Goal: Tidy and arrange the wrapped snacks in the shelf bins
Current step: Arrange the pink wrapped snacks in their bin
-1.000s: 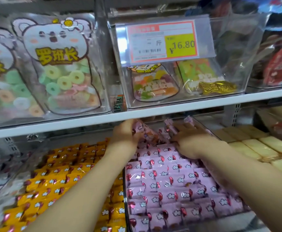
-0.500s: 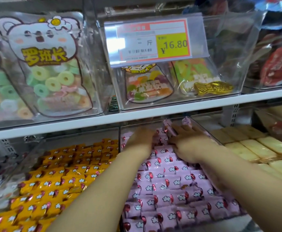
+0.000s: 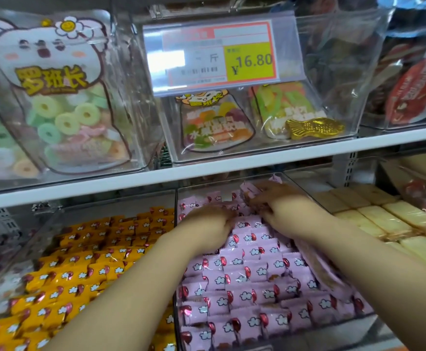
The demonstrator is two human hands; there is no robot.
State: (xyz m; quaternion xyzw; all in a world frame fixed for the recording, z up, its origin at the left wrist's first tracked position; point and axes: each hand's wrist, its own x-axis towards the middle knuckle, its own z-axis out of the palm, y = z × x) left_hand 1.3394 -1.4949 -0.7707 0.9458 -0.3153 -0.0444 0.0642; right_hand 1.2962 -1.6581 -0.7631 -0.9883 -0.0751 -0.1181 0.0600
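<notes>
A price tag (image 3: pixel 222 53) reading 16.80 hangs at twelve o'clock. At ten o'clock stands a bear-shaped bag of ring gummies (image 3: pixel 55 97). A gold fish (image 3: pixel 314 127) lies toward one o'clock, above the white shelf edge (image 3: pixel 207 171).

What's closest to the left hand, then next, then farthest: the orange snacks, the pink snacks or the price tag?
1. The pink snacks: right under the left hand, touching it.
2. The orange snacks: next bin, to its left.
3. The price tag: upper shelf, above.
</notes>
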